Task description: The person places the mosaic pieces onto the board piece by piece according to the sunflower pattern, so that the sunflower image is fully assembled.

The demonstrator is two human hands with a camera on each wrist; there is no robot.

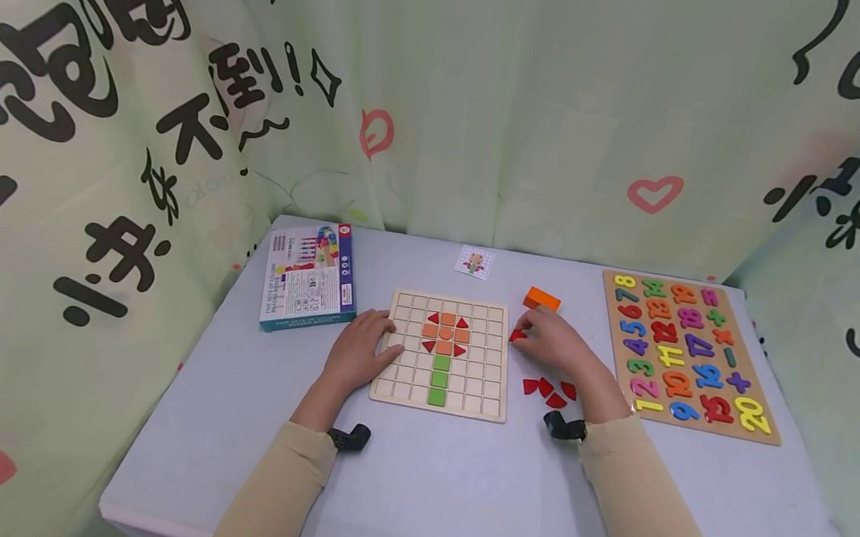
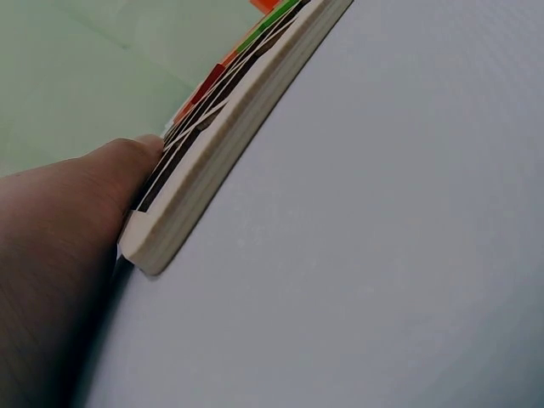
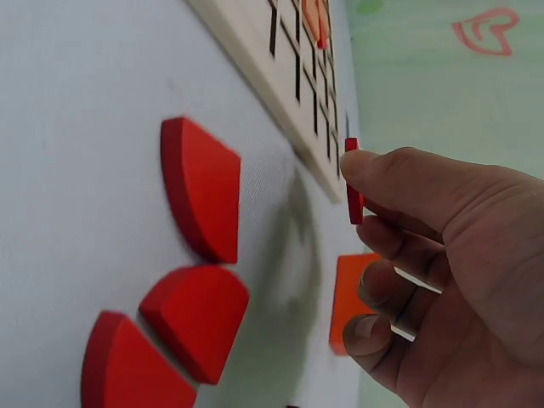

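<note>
A wooden grid board [image 1: 485, 389] lies in the middle of the table, carrying a flower pattern of orange, red and green tiles [image 1: 444, 344]. My left hand [image 1: 360, 351] rests flat on the board's left edge [image 2: 195, 195], fingers straight. My right hand [image 1: 552, 339] is just right of the board and pinches a small red piece [image 1: 518, 335] between thumb and fingers; the same red piece [image 3: 354, 183] shows edge-on in the right wrist view. Several red quarter-round pieces [image 1: 547, 389] lie on the table under my right wrist, and these red pieces [image 3: 200, 200] appear close up.
An orange block [image 1: 542, 298] lies beyond my right hand. A number puzzle board [image 1: 686, 353] fills the right side. A blue box [image 1: 309, 281] sits at the back left, a small pattern card [image 1: 474, 262] at the back. Green printed curtains surround the table.
</note>
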